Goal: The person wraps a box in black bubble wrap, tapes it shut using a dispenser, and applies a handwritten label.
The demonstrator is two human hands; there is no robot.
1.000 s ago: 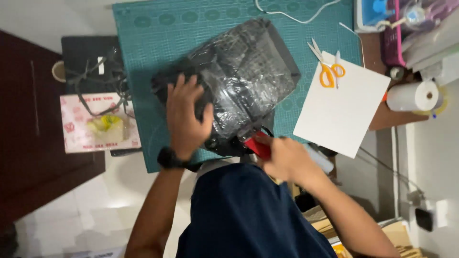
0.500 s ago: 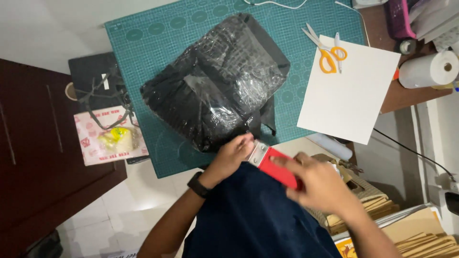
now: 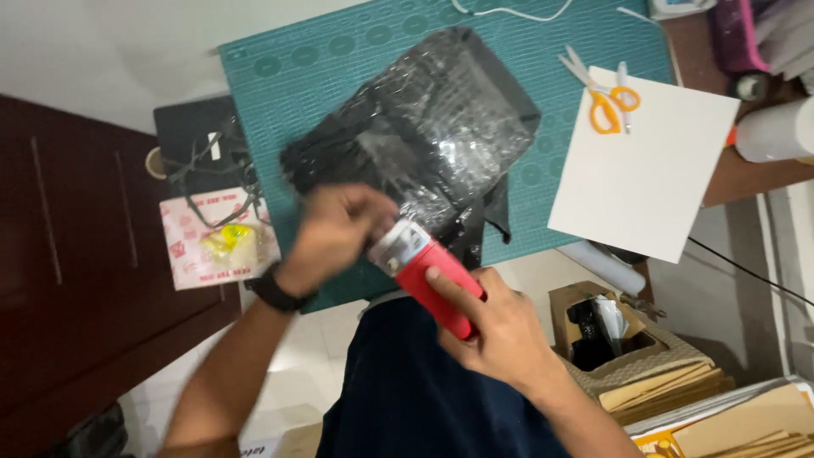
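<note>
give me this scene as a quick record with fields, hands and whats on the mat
left hand: fingers at the clear end of the red tape dispenser, black watch on the wrist
right hand: gripping the dispenser's red body
parcel: black bundle in bubble wrap, lying on the green cutting mat
scissors: orange-handled, resting on the white sheet's top edge
far right: white roll
left of mat: printed pink packet
</note>
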